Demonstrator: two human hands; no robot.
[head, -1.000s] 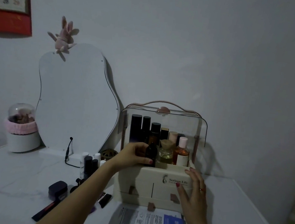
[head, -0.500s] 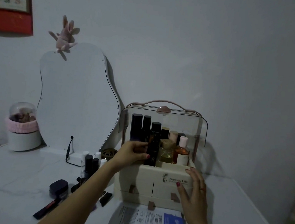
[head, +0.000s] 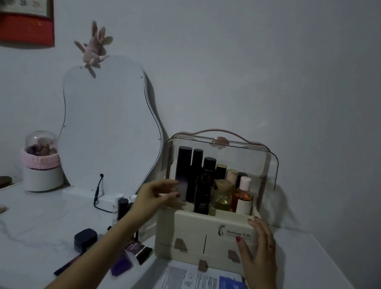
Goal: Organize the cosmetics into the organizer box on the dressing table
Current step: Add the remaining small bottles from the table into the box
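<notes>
Your left hand (head: pixel 158 193) hangs at the left front corner of the organizer box (head: pixel 203 233), its grip loose and holding nothing, fingers relaxed just beside the tall dark bottles (head: pixel 184 166). Your right hand (head: pixel 257 247) lies flat against the box's front right face, fingers straight, grip wide. The box stands on the counter (head: pixel 29 234) with bottles upright in its top section. More cosmetics (head: pixel 85 238) lie on the counter left of the box, beside the mirror (head: pixel 104 124).
</notes>
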